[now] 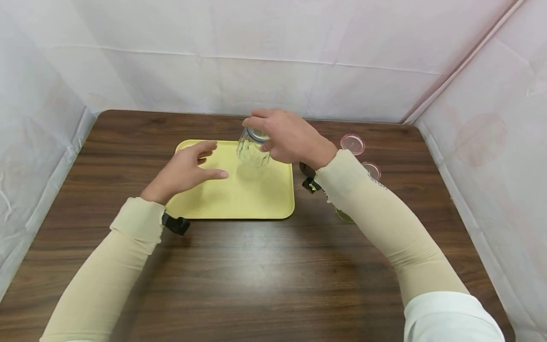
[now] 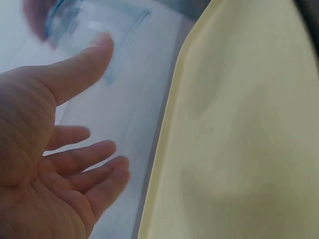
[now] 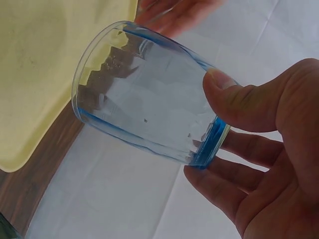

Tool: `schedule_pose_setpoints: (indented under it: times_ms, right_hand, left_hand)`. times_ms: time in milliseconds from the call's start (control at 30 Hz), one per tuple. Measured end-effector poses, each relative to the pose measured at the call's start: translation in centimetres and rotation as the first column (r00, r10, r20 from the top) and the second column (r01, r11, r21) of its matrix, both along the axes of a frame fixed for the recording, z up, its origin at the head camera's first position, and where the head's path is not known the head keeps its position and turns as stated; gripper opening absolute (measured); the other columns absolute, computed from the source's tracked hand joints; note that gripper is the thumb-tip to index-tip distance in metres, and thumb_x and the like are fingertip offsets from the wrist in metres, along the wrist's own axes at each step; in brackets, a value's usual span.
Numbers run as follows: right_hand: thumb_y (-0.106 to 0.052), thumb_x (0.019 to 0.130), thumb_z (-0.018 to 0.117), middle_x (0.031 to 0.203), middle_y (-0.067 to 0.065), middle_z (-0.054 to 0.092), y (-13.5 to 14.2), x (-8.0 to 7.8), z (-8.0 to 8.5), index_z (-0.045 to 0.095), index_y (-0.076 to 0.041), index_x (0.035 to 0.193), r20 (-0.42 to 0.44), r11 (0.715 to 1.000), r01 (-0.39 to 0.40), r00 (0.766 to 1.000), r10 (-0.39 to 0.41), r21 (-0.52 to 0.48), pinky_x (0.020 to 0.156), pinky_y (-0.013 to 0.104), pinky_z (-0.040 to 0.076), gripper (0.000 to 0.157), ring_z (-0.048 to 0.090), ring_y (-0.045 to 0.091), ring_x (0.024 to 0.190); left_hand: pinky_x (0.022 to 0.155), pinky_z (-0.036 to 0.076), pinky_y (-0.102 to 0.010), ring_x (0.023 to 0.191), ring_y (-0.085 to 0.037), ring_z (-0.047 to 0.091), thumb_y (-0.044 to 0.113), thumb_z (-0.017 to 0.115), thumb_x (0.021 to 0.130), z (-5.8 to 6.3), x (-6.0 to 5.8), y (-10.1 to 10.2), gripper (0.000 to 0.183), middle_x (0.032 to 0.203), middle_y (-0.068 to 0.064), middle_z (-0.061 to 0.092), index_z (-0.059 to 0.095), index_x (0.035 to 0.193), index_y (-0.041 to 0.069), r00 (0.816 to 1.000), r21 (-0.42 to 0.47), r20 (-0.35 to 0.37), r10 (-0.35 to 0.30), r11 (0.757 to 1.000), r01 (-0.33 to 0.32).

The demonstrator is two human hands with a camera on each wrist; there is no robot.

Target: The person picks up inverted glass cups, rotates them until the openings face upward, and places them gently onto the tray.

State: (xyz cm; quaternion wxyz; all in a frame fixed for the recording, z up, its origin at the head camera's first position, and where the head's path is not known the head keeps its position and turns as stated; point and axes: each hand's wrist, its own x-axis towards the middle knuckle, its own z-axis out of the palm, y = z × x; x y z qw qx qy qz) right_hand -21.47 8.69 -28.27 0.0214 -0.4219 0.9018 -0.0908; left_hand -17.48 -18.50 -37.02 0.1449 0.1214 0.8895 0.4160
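My right hand (image 1: 290,135) grips a clear cup (image 1: 252,151) with a blue-tinted base. Thumb and fingers pinch it round the base, so the cup hangs mouth down above the yellow tray (image 1: 205,204). In the right wrist view the cup (image 3: 144,94) shows a wide rim and faceted sides, with nothing inside. My left hand (image 1: 181,168) hovers over the left part of the tray, thumb and fingers spread apart and holding nothing. A gap separates it from the cup in the head view.
Right of the tray, partly behind my right forearm, are two pink-rimmed clear cups (image 1: 353,144) and a greenish one (image 1: 344,216). The brown wooden table (image 1: 256,266) is bordered by white cloth walls (image 1: 273,80) at the back and sides.
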Motion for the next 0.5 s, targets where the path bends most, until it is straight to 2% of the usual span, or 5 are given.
schedule_pose_setpoints:
  times_ms: [167, 300, 500]
  right_hand:
    - [-0.001, 0.093, 0.071, 0.137, 0.001, 0.062, -0.1, 0.4, 0.0, 0.060, -0.012, 0.143, 0.005, 0.998, -0.008, 1.000, 0.009, -0.056, 0.100, 0.041, 0.056, 0.053, 0.066, 0.023, 0.116]
    - [-0.002, 0.093, 0.072, 0.139, 0.000, 0.062, 0.1, 0.4, -0.1, 0.060, -0.011, 0.143, 0.030, 0.995, -0.006, 0.999, 0.009, -0.101, 0.106, 0.039, 0.054, 0.052, 0.064, 0.021, 0.124]
    - [-0.007, 0.095, 0.073, 0.147, 0.004, 0.060, 0.1, 0.4, -0.1, 0.057, -0.009, 0.146, 0.073, 0.990, 0.025, 0.997, -0.015, -0.142, 0.117, 0.039, 0.047, 0.054, 0.059, 0.022, 0.136]
  left_hand:
    - [0.129, 0.033, -0.050, 0.159, -0.036, 0.031, 0.034, 0.085, 0.089, -0.5, -0.3, 1.9, 0.101, 0.172, -0.013, 0.031, 0.025, 0.166, 0.009, 0.999, 0.060, -0.050, -0.008, 0.998, 0.011]
    - [0.128, 0.031, -0.054, 0.158, -0.037, 0.032, 0.034, 0.089, 0.085, -0.9, -0.4, 2.6, 0.105, 0.170, -0.010, 0.034, 0.027, 0.166, 0.013, 0.991, 0.069, -0.130, -0.012, 0.997, 0.021]
    - [0.128, 0.031, -0.056, 0.158, -0.032, 0.033, 0.037, 0.091, 0.081, -1.0, -0.5, 3.4, 0.111, 0.170, -0.009, 0.035, 0.024, 0.167, 0.014, 0.974, 0.101, -0.227, 0.002, 0.995, 0.021]
